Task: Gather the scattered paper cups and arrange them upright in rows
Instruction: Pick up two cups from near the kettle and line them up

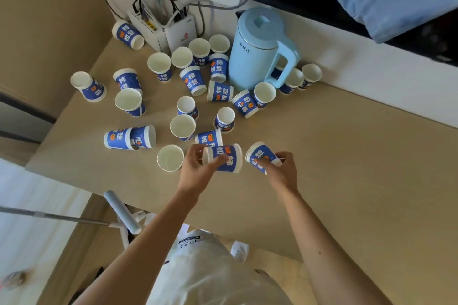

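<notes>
1. Fingers of your left hand curl round a blue-and-white paper cup with orange print. It is held on its side, narrow base at your palm and rolled white rim pointing right.
2. Your right hand grips a second printed paper cup. This one is tilted, base tucked in your fingers and wide rim turned away up-left.
3. Both held cups sit low over the smooth tan tabletop, near its front middle. You cannot tell whether either touches the surface.
4. Just left of your left hand, an upright cup shows its round, plain white inside.
5. Beyond your hands, the other scattered cups spread over the far left half of the table. Some stand with open white mouths; others lie toppled with their blue sides showing.
6. A nested pair of cups lies on its side to the left.
7. At the back stands a pale blue plastic kettle, glossy, with a rounded lid and loop handle. Cups crowd both sides of its base.
8. In the far corner, white router boxes trail black cables, with a fallen cup just beside them.
</notes>
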Available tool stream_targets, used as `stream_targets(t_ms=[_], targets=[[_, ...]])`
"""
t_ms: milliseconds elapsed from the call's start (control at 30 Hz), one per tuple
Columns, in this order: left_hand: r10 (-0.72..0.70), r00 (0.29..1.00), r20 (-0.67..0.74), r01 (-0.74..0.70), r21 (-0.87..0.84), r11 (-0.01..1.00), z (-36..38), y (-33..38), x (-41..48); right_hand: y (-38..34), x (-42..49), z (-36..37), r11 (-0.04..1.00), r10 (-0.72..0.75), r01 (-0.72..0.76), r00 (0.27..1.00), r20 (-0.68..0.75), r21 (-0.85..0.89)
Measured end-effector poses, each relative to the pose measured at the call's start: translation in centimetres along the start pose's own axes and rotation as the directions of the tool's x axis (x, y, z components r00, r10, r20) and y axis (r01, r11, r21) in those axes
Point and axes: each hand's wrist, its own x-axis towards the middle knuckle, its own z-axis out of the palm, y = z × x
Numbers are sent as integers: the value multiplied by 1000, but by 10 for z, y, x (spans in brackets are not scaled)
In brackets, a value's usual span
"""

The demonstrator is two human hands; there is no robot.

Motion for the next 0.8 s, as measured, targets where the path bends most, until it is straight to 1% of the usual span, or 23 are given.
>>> stream_targets(t_ms=[33,100,167,233,333,367,433,533,600,667,800], targets=[[-28,999,34,31,-94,995,1,2,0,1,-3,-5,992,62,-61,998,-6,113],[-56,990,127,86,-244,966,4,4,0,1,-9,-14,952,145,-143,989,14,272],[-41,970,238,115,-305,945,7,5,-1,0,-17,-22,896,178,-196,981,83,398],[-26,951,308,133,-331,934,13,5,-5,-1,-25,-29,824,150,-223,972,179,520],[-6,948,317,112,-316,942,25,6,-12,-3,-36,-38,747,36,-191,968,247,637],[6,945,327,98,-300,949,30,7,-16,-4,-38,-41,742,1,-170,967,253,648],[34,933,358,65,-261,963,36,8,-22,-4,-43,-48,765,-59,-118,966,250,633],[125,883,452,-61,-154,986,47,13,-29,-1,-51,-64,833,-141,8,970,197,554],[178,849,498,-152,-93,984,54,15,-31,0,-54,-75,865,-184,84,970,158,495],[198,824,530,-208,-42,977,64,17,-34,5,-58,-92,882,-226,146,965,130,447],[222,776,590,-313,55,948,87,21,-44,19,-64,-130,885,-272,203,956,111,419]])
